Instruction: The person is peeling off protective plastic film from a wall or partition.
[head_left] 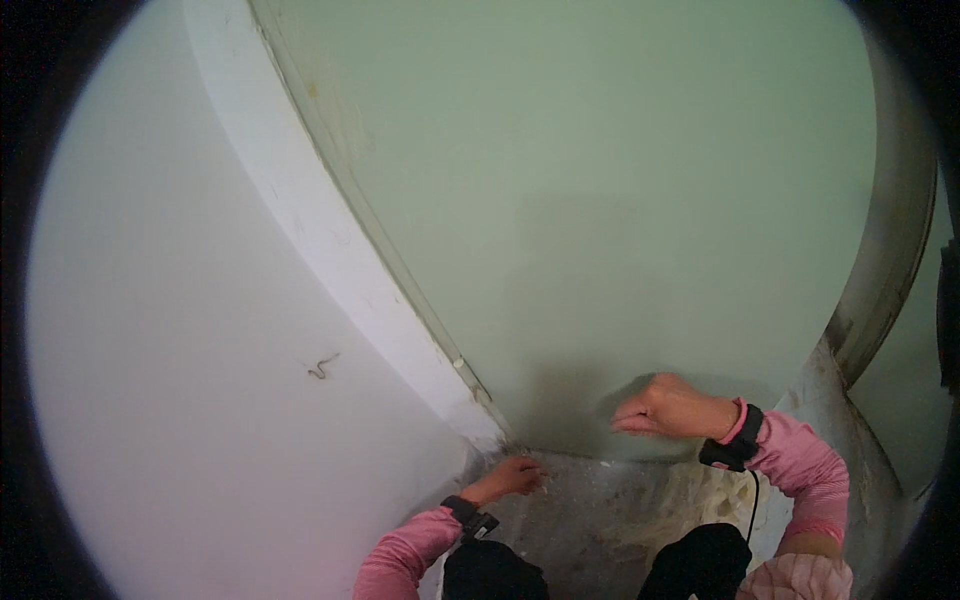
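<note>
Low in the corner, my left hand (517,476) hangs just above the grey floor, near the foot of the white trim (345,270). Its fingers are drawn together, and whatever they may pinch is too small to make out. My right hand (672,408) is held higher, close in front of the pale green wall (600,130). Those fingers are curled and pressed together; anything inside them is hidden. Both wrists carry black straps with small boxes, below pink sleeves.
A stained grey floor (590,505) with pale flecks lies between the walls. Crumpled yellowish sheeting (725,495) is by my right knee. A white wall (200,350) with a dark squiggle mark rises on the left. A greyish frame (885,240) stands at the right.
</note>
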